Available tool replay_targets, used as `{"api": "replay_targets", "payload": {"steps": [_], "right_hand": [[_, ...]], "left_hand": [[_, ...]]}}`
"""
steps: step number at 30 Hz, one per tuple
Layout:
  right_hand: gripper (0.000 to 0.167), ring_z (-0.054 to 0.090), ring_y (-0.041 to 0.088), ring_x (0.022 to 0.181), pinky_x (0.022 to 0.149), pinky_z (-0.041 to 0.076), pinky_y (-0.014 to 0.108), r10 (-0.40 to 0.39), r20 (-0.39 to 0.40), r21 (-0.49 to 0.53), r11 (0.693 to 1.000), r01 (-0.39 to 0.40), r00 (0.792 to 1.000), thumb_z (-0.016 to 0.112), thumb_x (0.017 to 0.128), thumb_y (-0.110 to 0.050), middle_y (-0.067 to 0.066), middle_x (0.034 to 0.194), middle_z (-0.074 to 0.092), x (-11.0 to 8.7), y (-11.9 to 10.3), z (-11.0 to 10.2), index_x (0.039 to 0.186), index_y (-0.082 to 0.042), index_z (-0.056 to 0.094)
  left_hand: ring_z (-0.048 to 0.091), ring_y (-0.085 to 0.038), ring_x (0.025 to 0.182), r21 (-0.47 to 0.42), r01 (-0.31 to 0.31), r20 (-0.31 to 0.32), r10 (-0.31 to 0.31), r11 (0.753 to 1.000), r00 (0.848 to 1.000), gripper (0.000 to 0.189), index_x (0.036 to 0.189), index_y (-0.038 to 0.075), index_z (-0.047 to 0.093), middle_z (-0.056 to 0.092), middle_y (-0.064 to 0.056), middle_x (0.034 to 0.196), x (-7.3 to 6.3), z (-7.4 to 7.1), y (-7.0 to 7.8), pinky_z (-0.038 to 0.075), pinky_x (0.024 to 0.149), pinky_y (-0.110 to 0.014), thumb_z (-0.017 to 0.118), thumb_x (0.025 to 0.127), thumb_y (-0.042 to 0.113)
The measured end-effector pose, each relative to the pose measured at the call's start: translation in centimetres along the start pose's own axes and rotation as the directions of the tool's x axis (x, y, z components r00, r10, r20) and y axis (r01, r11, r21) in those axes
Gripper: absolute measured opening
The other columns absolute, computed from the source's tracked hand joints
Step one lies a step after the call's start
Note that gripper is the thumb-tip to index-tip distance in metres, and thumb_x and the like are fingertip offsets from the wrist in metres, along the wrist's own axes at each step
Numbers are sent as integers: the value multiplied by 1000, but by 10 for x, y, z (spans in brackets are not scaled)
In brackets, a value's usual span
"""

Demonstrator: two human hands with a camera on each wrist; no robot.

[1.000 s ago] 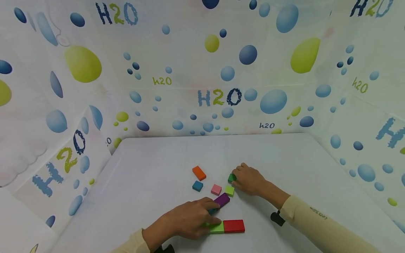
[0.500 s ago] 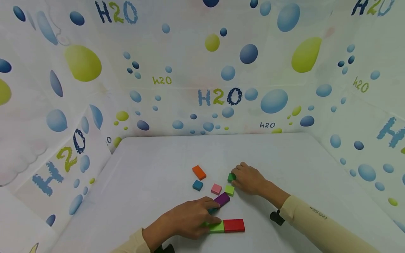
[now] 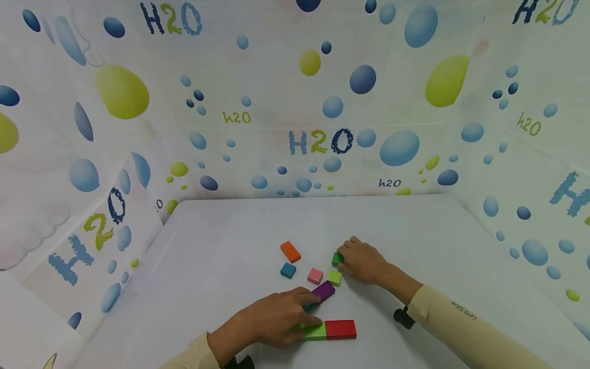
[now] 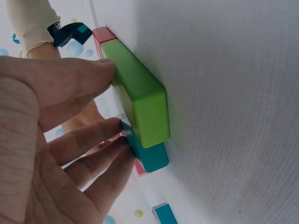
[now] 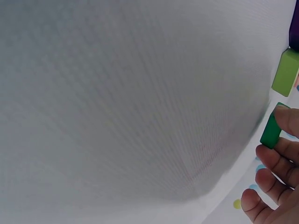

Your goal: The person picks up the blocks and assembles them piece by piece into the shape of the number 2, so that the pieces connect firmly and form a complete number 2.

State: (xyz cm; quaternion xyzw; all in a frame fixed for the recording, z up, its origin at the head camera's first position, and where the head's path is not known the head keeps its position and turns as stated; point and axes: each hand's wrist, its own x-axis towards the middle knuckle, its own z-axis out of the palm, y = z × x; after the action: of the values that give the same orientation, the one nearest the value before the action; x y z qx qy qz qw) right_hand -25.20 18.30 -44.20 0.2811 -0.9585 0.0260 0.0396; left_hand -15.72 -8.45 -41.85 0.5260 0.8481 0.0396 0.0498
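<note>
One teal block (image 4: 156, 158), partly hidden, left hand (image 3: 278, 319) over it — touching

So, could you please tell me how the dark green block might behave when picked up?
The dark green block looks flat-faced, so it probably won't roll. It is small beside the right hand, so it is likely light. Its smooth-looking surface might be slightly slippery.

White tabletop (image 3: 221, 246), pale backdrop (image 3: 276, 82) behind it — blue spots (image 3: 361, 79), lime spots (image 3: 310, 62), "H2O" lettering (image 3: 318, 142) repeated across
</note>
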Motion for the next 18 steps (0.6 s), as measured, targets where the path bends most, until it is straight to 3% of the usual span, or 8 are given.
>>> {"api": "replay_targets", "payload": {"steps": [18], "right_hand": [[37,55,19,102,90,56,35,3,2,7,1000,-3,1000,74,93,-28,5,110,66,1,-2,0,123,-6,67]], "left_hand": [[50,-18,135,-12,-2,-2,2,1000,1000,36,131,37,69,57,1,146,1,3,-2,53,100,-33,69,96,30]]}}
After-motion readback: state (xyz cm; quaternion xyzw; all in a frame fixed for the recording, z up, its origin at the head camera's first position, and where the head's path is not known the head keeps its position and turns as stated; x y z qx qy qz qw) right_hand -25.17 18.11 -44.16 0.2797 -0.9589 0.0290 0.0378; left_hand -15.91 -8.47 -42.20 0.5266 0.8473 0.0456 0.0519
